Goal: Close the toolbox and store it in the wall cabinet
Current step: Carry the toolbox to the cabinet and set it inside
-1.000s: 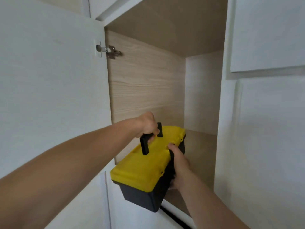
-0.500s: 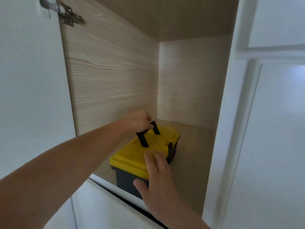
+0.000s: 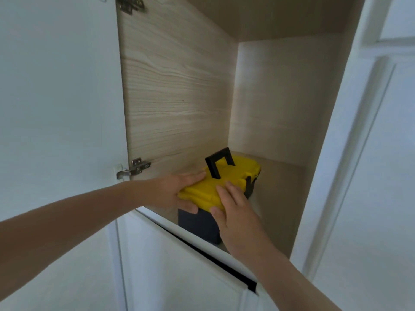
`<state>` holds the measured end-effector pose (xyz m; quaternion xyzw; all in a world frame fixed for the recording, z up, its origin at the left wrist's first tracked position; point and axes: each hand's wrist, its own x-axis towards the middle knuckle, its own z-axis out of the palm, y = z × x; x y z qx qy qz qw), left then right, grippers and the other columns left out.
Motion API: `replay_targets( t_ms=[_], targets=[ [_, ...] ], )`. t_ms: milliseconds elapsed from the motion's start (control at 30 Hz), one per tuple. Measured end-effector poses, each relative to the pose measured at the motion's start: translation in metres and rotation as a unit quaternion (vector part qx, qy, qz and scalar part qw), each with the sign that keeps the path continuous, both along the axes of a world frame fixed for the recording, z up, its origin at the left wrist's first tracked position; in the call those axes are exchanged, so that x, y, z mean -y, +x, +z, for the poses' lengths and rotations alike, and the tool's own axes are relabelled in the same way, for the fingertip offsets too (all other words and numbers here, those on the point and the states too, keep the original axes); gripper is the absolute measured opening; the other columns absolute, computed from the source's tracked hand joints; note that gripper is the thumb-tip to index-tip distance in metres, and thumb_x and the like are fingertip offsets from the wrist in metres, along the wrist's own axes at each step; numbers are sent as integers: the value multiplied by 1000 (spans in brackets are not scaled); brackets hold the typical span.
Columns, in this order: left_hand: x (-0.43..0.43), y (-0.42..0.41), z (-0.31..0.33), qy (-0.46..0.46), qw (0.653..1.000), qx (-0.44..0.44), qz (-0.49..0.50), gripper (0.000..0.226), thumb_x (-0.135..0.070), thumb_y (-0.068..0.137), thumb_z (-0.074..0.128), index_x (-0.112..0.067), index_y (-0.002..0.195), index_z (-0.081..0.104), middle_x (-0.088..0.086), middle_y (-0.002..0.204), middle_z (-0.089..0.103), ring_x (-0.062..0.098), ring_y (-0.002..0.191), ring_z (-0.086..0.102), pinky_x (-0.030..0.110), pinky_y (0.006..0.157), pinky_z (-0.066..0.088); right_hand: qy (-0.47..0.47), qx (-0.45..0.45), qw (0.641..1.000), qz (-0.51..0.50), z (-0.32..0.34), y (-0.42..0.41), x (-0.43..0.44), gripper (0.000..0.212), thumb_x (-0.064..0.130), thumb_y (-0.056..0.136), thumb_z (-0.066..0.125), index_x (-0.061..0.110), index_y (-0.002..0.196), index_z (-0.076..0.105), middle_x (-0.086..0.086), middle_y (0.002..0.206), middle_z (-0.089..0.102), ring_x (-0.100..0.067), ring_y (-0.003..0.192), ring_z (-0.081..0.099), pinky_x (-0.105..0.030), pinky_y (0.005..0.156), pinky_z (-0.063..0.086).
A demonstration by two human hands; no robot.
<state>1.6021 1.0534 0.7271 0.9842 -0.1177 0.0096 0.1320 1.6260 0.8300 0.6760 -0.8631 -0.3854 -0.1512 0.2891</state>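
The toolbox (image 3: 238, 173), black with a shut yellow lid and an upright black handle (image 3: 219, 162), stands on the wooden floor of the wall cabinet (image 3: 283, 189), close to the left inner wall. My left hand (image 3: 173, 191) clasps the lid's near left corner, fingers on top and thumb under the rim. Fingers of my right hand (image 3: 235, 218) lie spread on the near right part of the lid, with the thumb against the front edge. The box's lower front is partly hidden behind the cabinet's front lip.
The open white cabinet door (image 3: 56, 97) hangs on the left, with hinges (image 3: 134, 168) at its edge. A white panelled door (image 3: 381, 153) borders the opening on the right. A white cupboard front (image 3: 179, 270) lies below. Bare shelf shows right of the box.
The toolbox went from hanging at the cabinet's edge to standing on the shelf inside. My left hand left the handle for the lid's corner. My right hand came down onto the lid.
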Motion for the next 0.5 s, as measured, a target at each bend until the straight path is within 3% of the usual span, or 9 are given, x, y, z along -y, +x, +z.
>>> replay_targets(
  t_ms=[67, 233, 400, 500],
  targets=[
    [0, 13, 6, 0, 1000, -17, -2, 97, -53, 81, 65, -34, 154, 4, -8, 164, 13, 17, 145, 24, 25, 112, 20, -3, 2, 1000, -5, 1, 6, 0, 53, 42, 99, 33, 28, 149, 19, 4, 160, 14, -18, 147, 13, -37, 115, 31],
    [7, 53, 13, 24, 998, -50, 22, 96, -51, 82, 65, -33, 154, 3, 1, 163, 20, 28, 146, 25, 42, 118, 21, -18, 0, 998, -56, 7, 36, -5, 51, 34, 100, 36, 22, 148, 23, -3, 160, 19, -23, 146, 18, -43, 113, 34],
    [23, 92, 14, 23, 998, -48, 32, 93, -35, 87, 65, -26, 155, 2, 2, 165, 10, 29, 149, 17, 40, 119, 15, -51, -27, 992, -113, 18, 71, -12, 52, 26, 100, 38, 17, 149, 23, -7, 159, 20, -29, 139, 31, -48, 106, 40],
    [25, 105, 13, 41, 998, -41, 33, 92, -38, 88, 63, -24, 155, 1, 6, 165, 12, 32, 147, 22, 42, 117, 19, -48, -37, 989, -133, 17, 81, -16, 53, 24, 99, 39, 16, 149, 23, -7, 160, 17, -31, 137, 33, -49, 106, 41]
  ],
)
